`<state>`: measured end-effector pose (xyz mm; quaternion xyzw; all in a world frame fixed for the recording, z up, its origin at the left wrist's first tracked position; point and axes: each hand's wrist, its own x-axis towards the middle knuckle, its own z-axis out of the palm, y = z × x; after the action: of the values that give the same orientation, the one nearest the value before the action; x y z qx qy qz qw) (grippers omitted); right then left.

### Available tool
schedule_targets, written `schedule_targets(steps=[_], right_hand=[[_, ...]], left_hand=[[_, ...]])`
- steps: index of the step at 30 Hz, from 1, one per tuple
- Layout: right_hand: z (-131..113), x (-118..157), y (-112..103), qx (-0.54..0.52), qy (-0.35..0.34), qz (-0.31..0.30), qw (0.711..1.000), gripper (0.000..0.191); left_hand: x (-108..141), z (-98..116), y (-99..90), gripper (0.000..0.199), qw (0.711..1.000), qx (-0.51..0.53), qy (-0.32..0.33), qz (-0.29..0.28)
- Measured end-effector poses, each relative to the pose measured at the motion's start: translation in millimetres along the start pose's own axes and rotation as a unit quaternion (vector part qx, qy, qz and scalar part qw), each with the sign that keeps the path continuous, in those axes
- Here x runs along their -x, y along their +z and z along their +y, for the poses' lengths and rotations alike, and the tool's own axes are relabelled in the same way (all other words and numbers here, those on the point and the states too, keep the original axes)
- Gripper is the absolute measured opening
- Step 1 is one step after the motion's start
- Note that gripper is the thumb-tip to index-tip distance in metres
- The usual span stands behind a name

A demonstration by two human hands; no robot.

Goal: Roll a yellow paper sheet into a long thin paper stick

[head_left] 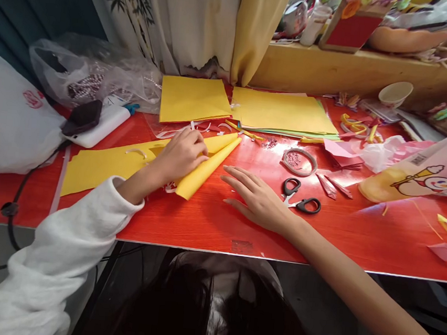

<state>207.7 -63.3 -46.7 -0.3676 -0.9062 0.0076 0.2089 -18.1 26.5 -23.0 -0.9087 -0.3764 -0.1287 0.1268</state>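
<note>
My left hand (181, 153) has its fingers curled over a yellow paper sheet (207, 168) that is rolled into a cone shape, its narrow end pointing up and right. More flat yellow paper (97, 168) lies under and left of that wrist. Palm down over the red table (218, 225), my right hand (258, 197) has its fingers stretched out toward the rolled paper, apart from it, holding nothing. Black-handled scissors (299, 198) lie just right of that hand, their blades partly hidden by it.
Yellow paper stacks (194, 99) lie at the back. A roll of tape (299, 161), a drink cup (416, 170) and pink paper pieces (345, 153) are on the right. A power bank (103, 127), a phone (83, 118) and plastic bags (11, 115) are at left.
</note>
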Motion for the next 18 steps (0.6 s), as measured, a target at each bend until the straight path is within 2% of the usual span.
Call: schedule_targets(steps=[3,7,10,13,15,18], right_hand=[[0,-1,1,-0.005,-0.002,0.001,1.0,0.049],[-1,-7,0,0.007,-0.058,-0.017,0.998,0.049],[-4,-9,-1,0.038,-0.083,-0.048,0.995,0.048],[-5,-5,-5,0.114,-0.063,-0.077,0.989,0.044],[-3,-1,-9,0.168,-0.047,-0.082,0.981,0.041],[6,3,-12,0.211,0.016,-0.074,0.975,0.039]], left_hand=[[4,15,0.8,0.026,0.999,-0.014,0.05,-0.017],[6,25,5.6,0.042,0.989,0.031,0.095,-0.108],[6,22,11.1,0.059,0.978,0.097,0.072,-0.173],[6,15,13.6,0.084,0.963,0.157,0.038,-0.216],[5,12,12.4,0.09,0.965,0.171,0.017,-0.198],[-4,9,8.8,0.075,0.981,0.143,-0.037,-0.126]])
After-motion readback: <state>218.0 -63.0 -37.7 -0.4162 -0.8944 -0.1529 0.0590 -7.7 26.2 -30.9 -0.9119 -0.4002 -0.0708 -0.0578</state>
